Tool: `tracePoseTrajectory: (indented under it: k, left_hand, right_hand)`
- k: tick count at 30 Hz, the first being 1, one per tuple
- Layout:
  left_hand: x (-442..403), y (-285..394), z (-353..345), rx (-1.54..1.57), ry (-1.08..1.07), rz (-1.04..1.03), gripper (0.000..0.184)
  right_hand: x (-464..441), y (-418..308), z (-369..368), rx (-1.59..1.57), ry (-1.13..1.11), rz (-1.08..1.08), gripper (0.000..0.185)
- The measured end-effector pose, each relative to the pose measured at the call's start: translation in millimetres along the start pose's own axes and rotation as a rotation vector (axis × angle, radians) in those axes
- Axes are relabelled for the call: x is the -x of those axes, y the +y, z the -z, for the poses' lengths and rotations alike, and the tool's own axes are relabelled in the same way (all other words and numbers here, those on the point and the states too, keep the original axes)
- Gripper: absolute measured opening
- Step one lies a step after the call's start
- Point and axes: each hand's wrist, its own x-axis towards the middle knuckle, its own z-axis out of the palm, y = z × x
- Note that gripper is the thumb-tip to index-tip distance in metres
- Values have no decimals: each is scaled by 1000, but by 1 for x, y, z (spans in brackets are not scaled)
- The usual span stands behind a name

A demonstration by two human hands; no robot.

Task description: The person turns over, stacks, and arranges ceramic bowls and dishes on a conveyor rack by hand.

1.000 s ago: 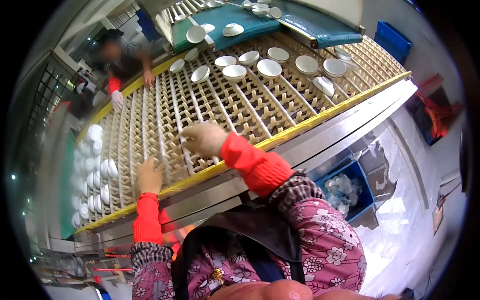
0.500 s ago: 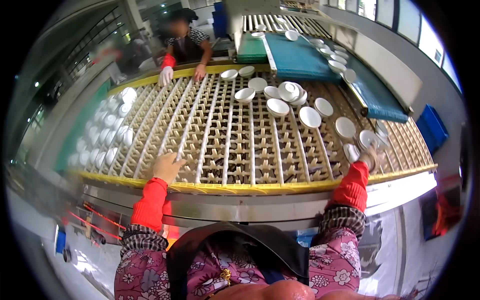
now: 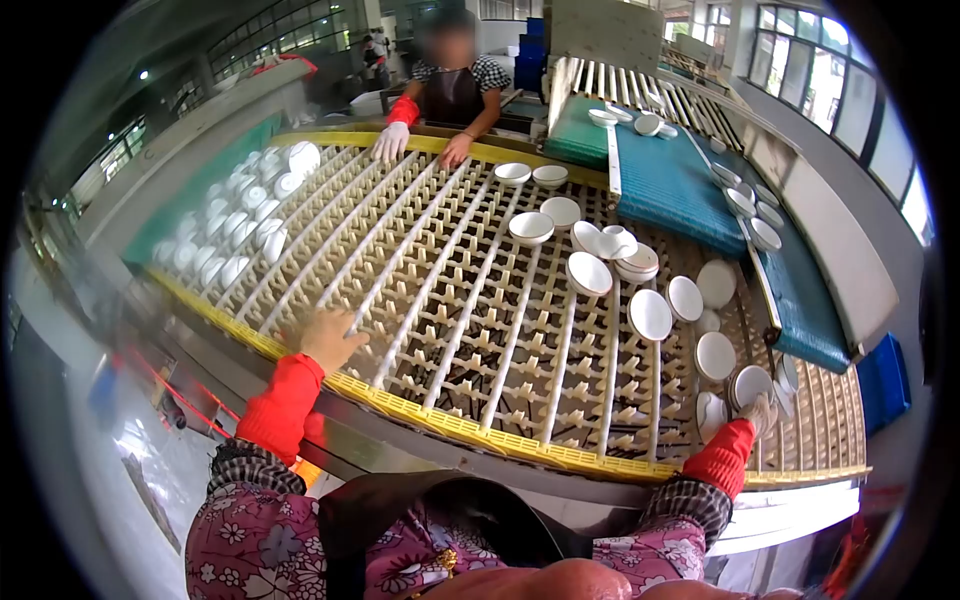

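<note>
My left hand [image 3: 330,340] lies over the near left pegs of a cream slatted conveyor [image 3: 440,300], fingers spread and holding nothing. At the near right, my right hand [image 3: 760,412] has its fingers at the lower rim of a white bowl [image 3: 750,384] and appears to grip it; part of the fingers is hidden. Close beside it are a tilted white bowl [image 3: 711,416] on the left and another bowl [image 3: 787,372] partly behind. Just above sits a round white bowl [image 3: 715,356]. More bowls, such as one bowl [image 3: 651,315], lie loosely toward the middle.
Across the conveyor, a person rests a gloved hand [image 3: 391,142] and a bare hand [image 3: 456,150] at the far edge. White bowls [image 3: 240,228] stand in rows at the left. Teal belts [image 3: 680,190] carry bowls at the back right. A yellow edge strip [image 3: 470,425] borders my side.
My view has turned, so the conveyor now slants across it. My left hand stays near the same edge with fingers spread. My right hand remains at the same bowl.
</note>
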Motion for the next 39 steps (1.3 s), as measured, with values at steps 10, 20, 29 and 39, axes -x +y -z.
tracePoseTrajectory:
  k: [10,20,29,39]
  left_hand:
    - [4,26,17,101,70,69,45]
    - [-6,77,22,-66,232,-336,63]
    - [7,146,64,-122,271,-656,103]
    - [-36,68,-21,849,191,-217,38]
  right_hand:
    - [21,-22,-37,-107,-308,105,50]
    - [266,-54,-149,-117,-1115,529,37]
    - [461,-143,-120,-118,-1810,369,50]
    - [491,-169,-75,168,-1813,1031,51]
